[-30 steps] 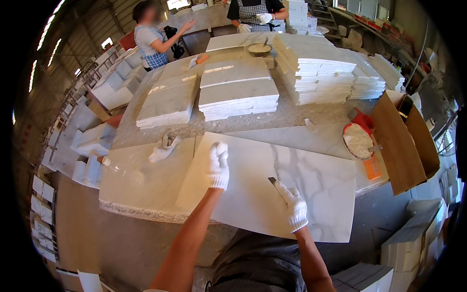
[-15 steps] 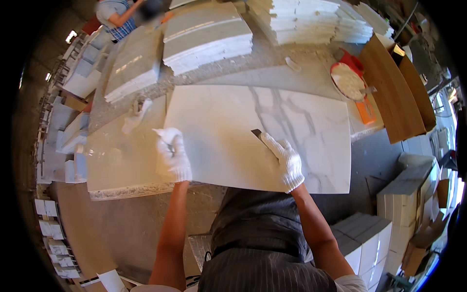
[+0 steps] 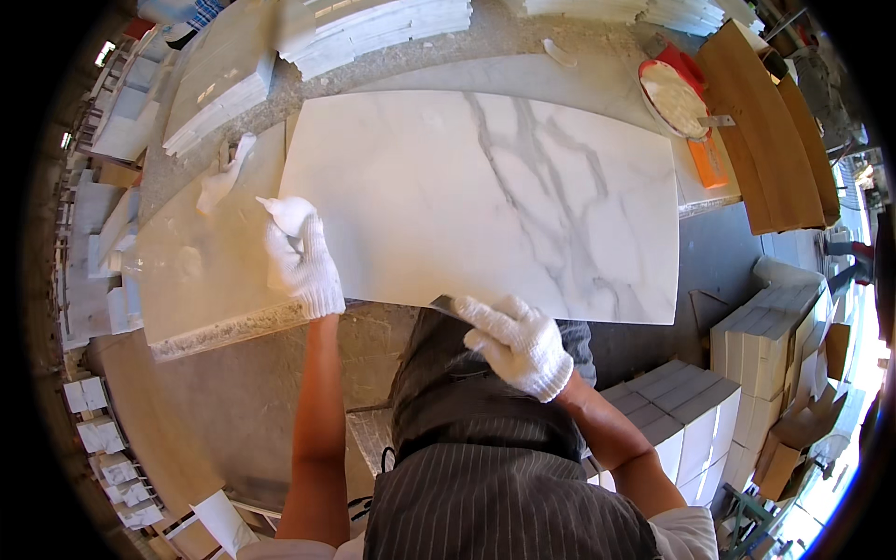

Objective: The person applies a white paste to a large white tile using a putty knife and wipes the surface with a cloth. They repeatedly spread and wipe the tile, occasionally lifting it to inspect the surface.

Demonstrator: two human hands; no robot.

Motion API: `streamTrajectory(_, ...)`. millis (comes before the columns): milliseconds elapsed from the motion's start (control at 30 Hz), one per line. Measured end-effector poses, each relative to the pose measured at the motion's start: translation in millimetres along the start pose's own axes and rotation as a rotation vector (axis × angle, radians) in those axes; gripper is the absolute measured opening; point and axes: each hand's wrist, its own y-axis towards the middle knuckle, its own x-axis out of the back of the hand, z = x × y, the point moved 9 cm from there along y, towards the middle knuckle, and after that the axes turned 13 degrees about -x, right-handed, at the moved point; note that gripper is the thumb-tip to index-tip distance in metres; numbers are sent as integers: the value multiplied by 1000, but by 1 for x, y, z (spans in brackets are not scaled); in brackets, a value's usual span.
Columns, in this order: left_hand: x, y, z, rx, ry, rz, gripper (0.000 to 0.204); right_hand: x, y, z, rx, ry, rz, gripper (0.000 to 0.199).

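A white marble-look slab [image 3: 401,187] with grey veins lies across the work table in front of me. My left hand [image 3: 308,269], in a white knit glove, is closed around a crumpled white cloth [image 3: 290,214] at the slab's left edge. My right hand [image 3: 525,347], gloved the same way, grips a small dark scraper blade [image 3: 446,304] at the slab's near edge. Its handle is hidden in the fingers. Another crumpled white cloth [image 3: 224,175] rests on the table's pale top [image 3: 201,271], left of the slab.
Stacks of slabs [image 3: 373,33] stand along the far side. At far right are a red-rimmed bowl of white paste [image 3: 674,96], an orange item [image 3: 707,161] and an open cardboard box [image 3: 761,140]. White boxes [image 3: 686,420] sit below on the right.
My right hand has drawn the scraper down and left, from over the slab to its near edge. My left hand has shifted slightly left with the cloth. The view has tilted downward.
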Motion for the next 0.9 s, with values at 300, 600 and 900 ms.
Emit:
streamTrajectory(300, -2, -3, 14, 32, -84, -24, 48, -38, -28, 9, 34, 212, 257, 48)
streamTrajectory(600, -5, -2, 14, -23, -146, -39, 51, -30, -23, -2, -287, 442, 326, 50)
streamTrajectory(900, -2, -2, 15, 18, -116, -39, 42, 27, 52, -31, -115, 208, -231, 18)
